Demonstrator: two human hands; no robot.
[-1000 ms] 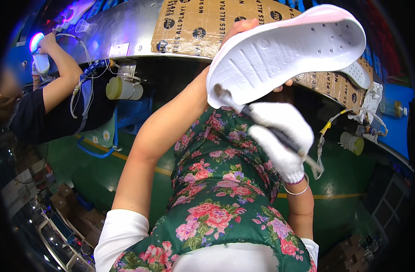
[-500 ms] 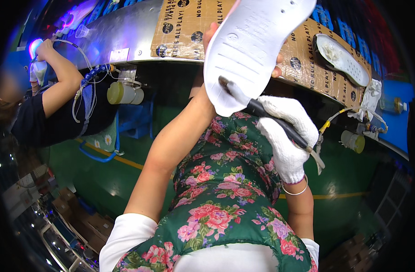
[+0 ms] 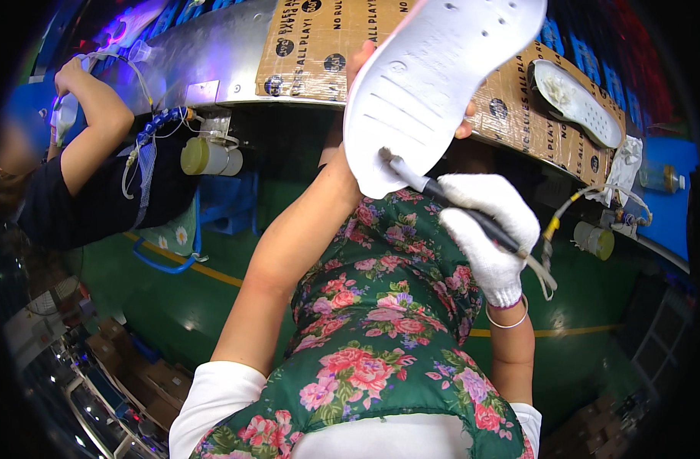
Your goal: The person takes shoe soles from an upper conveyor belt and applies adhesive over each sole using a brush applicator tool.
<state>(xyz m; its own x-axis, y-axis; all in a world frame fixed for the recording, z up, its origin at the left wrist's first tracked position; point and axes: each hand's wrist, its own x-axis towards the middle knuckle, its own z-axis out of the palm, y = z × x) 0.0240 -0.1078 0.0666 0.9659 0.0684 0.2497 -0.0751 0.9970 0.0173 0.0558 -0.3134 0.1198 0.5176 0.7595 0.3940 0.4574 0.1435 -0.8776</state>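
Observation:
A white shoe sole (image 3: 419,84), with holes towards its far end and several grooves near its heel, is tilted up in front of me. My bare left hand (image 3: 360,63) grips it from behind, its fingertips showing at both edges and its palm hidden. In a white knitted glove, my right hand (image 3: 496,229) is closed round the black handle of a brush (image 3: 422,182). The bristles touch the sole's heel end. From the handle's rear a pale tube (image 3: 545,277) runs off to the right.
Printed cardboard (image 3: 304,57) covers part of the metal bench (image 3: 246,46). On it at the right lies another sole (image 3: 578,103) with a dark rim. Lidded jars (image 3: 594,239) hang at the bench edge. A co-worker's arm (image 3: 97,115) is at the left.
The brush tip has moved slightly down and right on the heel, with my right hand shifting a little. The sole has shifted slightly right. At the left, the co-worker's hand has moved.

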